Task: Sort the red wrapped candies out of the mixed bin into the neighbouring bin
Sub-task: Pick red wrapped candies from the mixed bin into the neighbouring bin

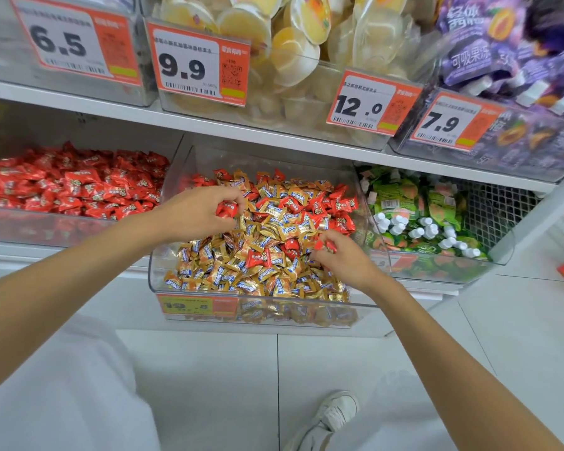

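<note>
Over the mixed bin [155, 271], our left grip [196, 211] pinches a red candy [226, 209] at ten o'clock, nearest the red bin [30, 227] at nine; our right grip [345, 260] pinches a second candy [323, 245] at four.

L hand [202, 211]: arm extended fwd, fingers curled, pinching red candy [226, 209]. R hand [342, 258]: likewise, pinching 2nd red candy [323, 245].
</note>
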A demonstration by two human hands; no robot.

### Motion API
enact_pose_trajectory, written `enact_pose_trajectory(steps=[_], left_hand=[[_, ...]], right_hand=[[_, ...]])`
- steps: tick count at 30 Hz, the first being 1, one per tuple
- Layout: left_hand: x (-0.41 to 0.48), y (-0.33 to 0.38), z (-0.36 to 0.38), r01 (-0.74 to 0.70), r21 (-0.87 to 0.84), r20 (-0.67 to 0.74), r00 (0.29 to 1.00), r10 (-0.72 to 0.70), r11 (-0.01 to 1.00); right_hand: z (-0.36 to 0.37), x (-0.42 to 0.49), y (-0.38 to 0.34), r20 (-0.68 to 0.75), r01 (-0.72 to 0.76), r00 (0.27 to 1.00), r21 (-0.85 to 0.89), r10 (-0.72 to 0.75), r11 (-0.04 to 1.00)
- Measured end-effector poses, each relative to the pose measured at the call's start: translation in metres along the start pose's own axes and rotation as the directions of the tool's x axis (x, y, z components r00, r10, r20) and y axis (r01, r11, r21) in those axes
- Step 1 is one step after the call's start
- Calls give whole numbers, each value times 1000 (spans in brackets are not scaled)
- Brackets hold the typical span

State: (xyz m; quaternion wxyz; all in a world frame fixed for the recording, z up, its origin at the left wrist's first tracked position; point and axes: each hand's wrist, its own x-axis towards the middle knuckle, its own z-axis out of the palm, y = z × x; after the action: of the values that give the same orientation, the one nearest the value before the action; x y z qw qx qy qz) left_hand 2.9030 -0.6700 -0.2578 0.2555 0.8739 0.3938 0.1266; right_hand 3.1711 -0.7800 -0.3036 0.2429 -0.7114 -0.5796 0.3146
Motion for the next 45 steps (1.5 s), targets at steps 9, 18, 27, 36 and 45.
enact_pose_trajectory(steps=[9, 18, 27, 36, 45], left_hand=[[10, 20, 47, -154, 131, 304, 946, 108, 979], [10, 23, 52, -133, 166, 233, 968, 92, 977], [-1, 13, 48, -4, -276, 78, 997, 26, 961], [-5, -6, -6, -20, -19, -216, 976, 15, 1000], [-5, -22, -3, 38, 39, -344, 939, -22, 998]], right_hand=[[19, 24, -14, 17, 111, 993, -452, -116, 885], [1, 16, -13, -95, 93, 992, 94, -84, 991], [10, 16, -12, -54, 77, 995, -116, -84, 990], [20, 34, -23, 29, 106, 993, -639, -114, 762], [-9, 2, -24, -25, 3, 1000, 254, 3, 967]])
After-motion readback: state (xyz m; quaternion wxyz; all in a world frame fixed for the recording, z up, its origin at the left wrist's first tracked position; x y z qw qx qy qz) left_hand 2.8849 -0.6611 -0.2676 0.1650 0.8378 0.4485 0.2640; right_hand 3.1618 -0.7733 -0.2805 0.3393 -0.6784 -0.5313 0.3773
